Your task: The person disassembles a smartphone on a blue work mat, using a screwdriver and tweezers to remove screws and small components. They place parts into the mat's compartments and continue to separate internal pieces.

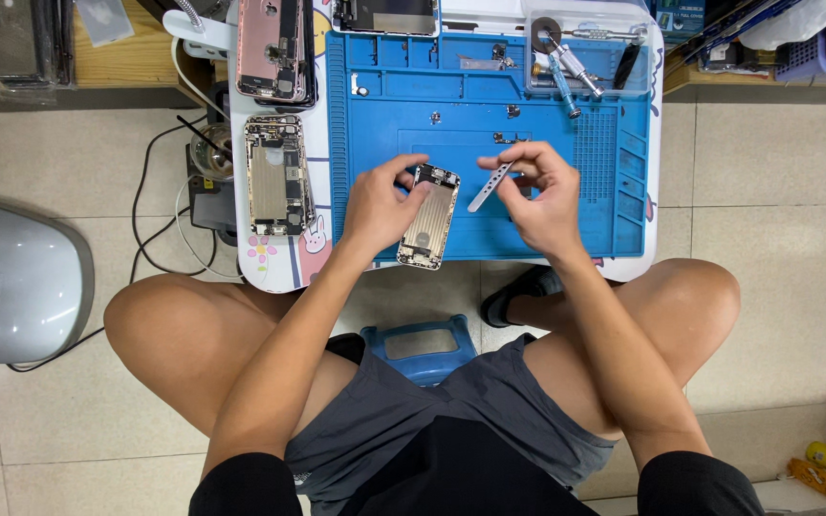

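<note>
Tiled floor; low white table [279, 272] carrying blue work mat [489, 124]. On the mat's near edge, gold phone housing [429, 216], long axis running near-to-far, slightly tilted. Left hand [381, 203] grips its left side. Right hand [539, 196], just right of it, pinches 1 thin metal strip [489, 186].

I see an opened phone shell [428, 216] — gold-coloured, its bare metal inside facing up — tilted a little on the near edge of the blue mat [489, 182], its lower end reaching past the edge. Just to its right a thin silver metal strip [489, 186] is held up at a slant — perforated along its length.
</note>
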